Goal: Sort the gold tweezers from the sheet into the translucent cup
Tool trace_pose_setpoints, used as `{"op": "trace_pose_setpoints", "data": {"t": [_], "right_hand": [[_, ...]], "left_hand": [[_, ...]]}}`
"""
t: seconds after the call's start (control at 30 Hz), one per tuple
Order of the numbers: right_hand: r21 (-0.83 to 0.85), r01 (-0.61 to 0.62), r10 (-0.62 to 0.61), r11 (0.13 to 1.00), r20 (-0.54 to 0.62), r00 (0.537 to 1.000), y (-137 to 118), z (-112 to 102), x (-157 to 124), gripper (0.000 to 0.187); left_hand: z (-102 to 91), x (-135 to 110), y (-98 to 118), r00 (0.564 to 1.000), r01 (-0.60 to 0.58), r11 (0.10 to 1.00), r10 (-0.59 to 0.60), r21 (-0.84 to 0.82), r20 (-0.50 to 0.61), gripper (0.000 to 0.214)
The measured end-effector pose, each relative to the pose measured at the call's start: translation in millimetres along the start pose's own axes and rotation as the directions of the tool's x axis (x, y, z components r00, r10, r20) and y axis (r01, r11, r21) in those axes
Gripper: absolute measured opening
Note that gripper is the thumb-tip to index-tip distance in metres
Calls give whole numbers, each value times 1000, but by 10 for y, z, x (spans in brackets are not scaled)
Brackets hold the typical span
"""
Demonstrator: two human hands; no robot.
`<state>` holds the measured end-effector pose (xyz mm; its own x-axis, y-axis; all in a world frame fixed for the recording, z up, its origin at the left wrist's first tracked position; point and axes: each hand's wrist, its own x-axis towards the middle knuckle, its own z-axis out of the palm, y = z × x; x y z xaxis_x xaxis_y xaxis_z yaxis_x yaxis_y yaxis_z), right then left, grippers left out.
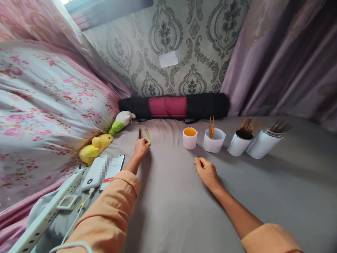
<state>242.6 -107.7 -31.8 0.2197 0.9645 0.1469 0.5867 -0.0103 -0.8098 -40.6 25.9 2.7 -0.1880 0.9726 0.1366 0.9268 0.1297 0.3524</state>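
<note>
My left hand (142, 147) is closed at the far left-middle of the grey sheet, its fingers pinched together. Slim dark brown sticks (140, 133) show just above those fingers and appear held; their lower ends are hidden. A pair of thin gold sticks (147, 136) lies right beside the hand. My right hand (206, 172) is low over the sheet with its fingers curled in and nothing visible in them. It is nearest to a small white-wrapped cup (190, 142) with an orange inside and a wider white tub (213, 144) holding a few upright orange-brown sticks.
Farther right stand a white-wrapped can (239, 146) and a tilted-looking white jar (264, 144), both with sticks. A black and magenta roll (168, 106) lies along the wall. Left are plush toys (96, 149), a phone (114, 170), a power bank (92, 175) and a power strip (50, 214).
</note>
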Motion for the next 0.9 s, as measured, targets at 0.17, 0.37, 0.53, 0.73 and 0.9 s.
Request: {"op": "trace_pose_setpoints", "data": {"t": [0.17, 0.37, 0.53, 0.73, 0.9], "right_hand": [[1, 3, -3, 1000, -3, 1000, -13, 1, 1, 40], [5, 2, -2, 1000, -2, 1000, -41, -24, -15, 39], [4, 10, -10, 1000, -8, 1000, -36, -19, -10, 42], [-2, 14, -14, 1000, -12, 1000, -37, -20, -10, 39], [9, 12, -11, 1000, -12, 1000, -37, -19, -17, 39]], "left_hand": [[36, 35, -10, 999, -32, 998, 31, 51, 10, 22], [64, 43, 11, 997, -77, 992, 76, 98, 10, 24], [84, 77, 21, 995, -104, 985, 103, 138, 18, 27], [85, 96, 48, 991, -137, 975, 132, 173, 36, 30], [95, 105, 48, 988, -151, 968, 141, 199, 63, 29]]}}
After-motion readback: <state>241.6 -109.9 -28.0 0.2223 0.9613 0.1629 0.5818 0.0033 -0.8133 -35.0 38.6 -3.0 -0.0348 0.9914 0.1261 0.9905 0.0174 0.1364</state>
